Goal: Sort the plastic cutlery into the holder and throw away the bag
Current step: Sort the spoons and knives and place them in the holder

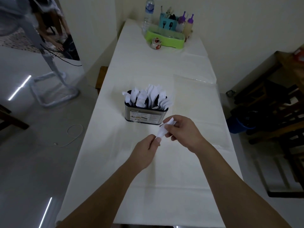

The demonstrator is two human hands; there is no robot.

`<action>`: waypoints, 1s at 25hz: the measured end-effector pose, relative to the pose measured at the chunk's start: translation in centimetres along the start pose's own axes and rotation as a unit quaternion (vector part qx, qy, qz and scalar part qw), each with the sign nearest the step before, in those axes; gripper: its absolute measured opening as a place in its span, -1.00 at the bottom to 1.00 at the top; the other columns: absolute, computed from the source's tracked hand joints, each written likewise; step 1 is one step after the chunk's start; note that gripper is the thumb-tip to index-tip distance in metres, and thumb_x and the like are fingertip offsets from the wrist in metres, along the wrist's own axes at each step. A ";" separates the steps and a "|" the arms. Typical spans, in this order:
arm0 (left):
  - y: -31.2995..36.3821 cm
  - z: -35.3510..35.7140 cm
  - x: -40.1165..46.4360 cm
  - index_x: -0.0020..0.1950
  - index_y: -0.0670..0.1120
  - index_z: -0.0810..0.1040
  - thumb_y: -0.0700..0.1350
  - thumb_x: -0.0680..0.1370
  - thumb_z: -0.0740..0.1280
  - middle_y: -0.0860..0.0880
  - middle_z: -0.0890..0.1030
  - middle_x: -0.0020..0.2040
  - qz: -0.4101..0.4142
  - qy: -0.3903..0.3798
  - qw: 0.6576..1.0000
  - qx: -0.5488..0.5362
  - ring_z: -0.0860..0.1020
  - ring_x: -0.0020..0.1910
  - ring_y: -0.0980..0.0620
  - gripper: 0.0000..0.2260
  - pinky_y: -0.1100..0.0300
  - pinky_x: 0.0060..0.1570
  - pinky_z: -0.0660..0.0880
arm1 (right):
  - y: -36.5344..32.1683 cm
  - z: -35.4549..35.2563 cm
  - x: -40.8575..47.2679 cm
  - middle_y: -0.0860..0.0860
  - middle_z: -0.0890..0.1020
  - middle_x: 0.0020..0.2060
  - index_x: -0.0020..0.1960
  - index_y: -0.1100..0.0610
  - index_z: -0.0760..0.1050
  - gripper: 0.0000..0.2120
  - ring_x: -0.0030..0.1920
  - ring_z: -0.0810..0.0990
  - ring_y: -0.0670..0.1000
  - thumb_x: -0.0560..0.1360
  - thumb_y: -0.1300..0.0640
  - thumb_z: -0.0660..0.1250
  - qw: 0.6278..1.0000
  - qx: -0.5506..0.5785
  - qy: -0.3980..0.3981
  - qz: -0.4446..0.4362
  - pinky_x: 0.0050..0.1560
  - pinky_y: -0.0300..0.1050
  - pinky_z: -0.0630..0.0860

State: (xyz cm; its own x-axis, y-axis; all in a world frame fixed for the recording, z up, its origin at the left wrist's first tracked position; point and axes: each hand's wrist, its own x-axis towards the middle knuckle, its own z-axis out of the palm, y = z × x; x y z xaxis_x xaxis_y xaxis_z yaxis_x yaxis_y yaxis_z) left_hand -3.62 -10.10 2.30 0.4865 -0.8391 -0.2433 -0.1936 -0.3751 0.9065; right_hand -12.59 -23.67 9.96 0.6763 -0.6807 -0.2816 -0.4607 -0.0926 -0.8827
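A metal cutlery holder [145, 115] stands mid-table, packed with white plastic spoons, knives and forks [148, 97]. Just in front of it, both my hands hold a few white plastic pieces [162, 131] above the cloth. My right hand [182, 131] grips their upper end with curled fingers. My left hand [145, 149] pinches their lower end between thumb and fingers. A clear plastic bag [195, 96] lies flat on the table to the right of the holder, hard to make out against the white cloth.
At the table's far end stand a green tray [164, 39], a teal utensil caddy [167, 23], two purple-capped squeeze bottles [185, 25], a water bottle [148, 13] and a small jar [156, 43]. A blue bin [240, 125] sits on the floor at the right beside dark chairs. A fan stand [54, 89] is left.
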 end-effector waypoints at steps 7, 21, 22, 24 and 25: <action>0.5 -0.1 0.6 0.02 -0.12 0.51 0.03 0.67 0.14 0.08 0.44 -0.35 0.010 0.003 1.000 -0.003 0.37 -0.40 0.13 -0.74 0.23 -0.37 0.31 | -0.5 -0.6 0.9 0.03 0.66 -0.31 -0.05 0.16 0.63 -0.94 -0.37 0.62 -0.11 0.54 0.23 0.38 0.999 -0.028 0.017 -0.010 -0.42 -0.21 0.48; 1.7 -3.0 5.8 0.30 -0.12 0.58 -0.41 0.46 0.14 -0.02 0.61 0.25 0.171 0.144 0.971 0.087 0.55 0.22 0.02 -0.52 0.22 0.22 0.46 | -4.6 -5.3 3.3 -0.05 0.61 -0.35 -0.17 -0.05 0.60 -0.85 -0.37 0.52 -0.12 0.51 0.18 0.42 0.977 -0.061 0.167 -0.115 -0.28 -0.17 0.46; 2.0 -3.3 6.3 0.34 -0.11 0.55 -0.41 0.46 0.15 -0.01 0.58 0.30 0.183 0.137 0.967 0.114 0.52 0.28 0.03 -0.50 0.19 0.26 0.46 | -5.0 -5.7 3.4 -0.08 0.60 -0.36 -0.18 -0.08 0.59 -0.84 -0.39 0.50 -0.16 0.51 0.17 0.42 0.974 -0.070 0.172 -0.128 -0.29 -0.20 0.42; 2.3 -3.7 7.1 0.41 -0.09 0.49 -0.40 0.50 0.17 0.02 0.51 0.39 0.186 0.122 0.961 0.163 0.46 0.35 0.05 -0.50 0.16 0.30 0.45 | -5.7 -6.1 3.8 -0.12 0.59 -0.37 -0.20 -0.12 0.58 -0.82 -0.42 0.46 -0.20 0.51 0.14 0.41 0.969 -0.088 0.179 -0.143 -0.29 -0.24 0.37; 2.4 -3.8 7.4 0.43 -0.09 0.46 -0.39 0.52 0.18 0.03 0.48 0.42 0.182 0.115 0.961 0.176 0.44 0.38 0.06 -0.50 0.15 0.32 0.44 | -6.0 -6.3 4.0 -0.13 0.59 -0.37 -0.21 -0.14 0.57 -0.81 -0.41 0.47 -0.20 0.51 0.13 0.41 0.967 -0.093 0.183 -0.149 -0.28 -0.23 0.37</action>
State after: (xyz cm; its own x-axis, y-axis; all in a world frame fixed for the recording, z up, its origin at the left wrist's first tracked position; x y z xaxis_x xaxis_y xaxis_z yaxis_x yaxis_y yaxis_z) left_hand 2.74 -15.73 3.97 0.4992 -0.8461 0.1867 -0.6426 -0.2170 0.7348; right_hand -10.79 -30.38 16.48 0.5621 -0.8123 0.1558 -0.3955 -0.4294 -0.8119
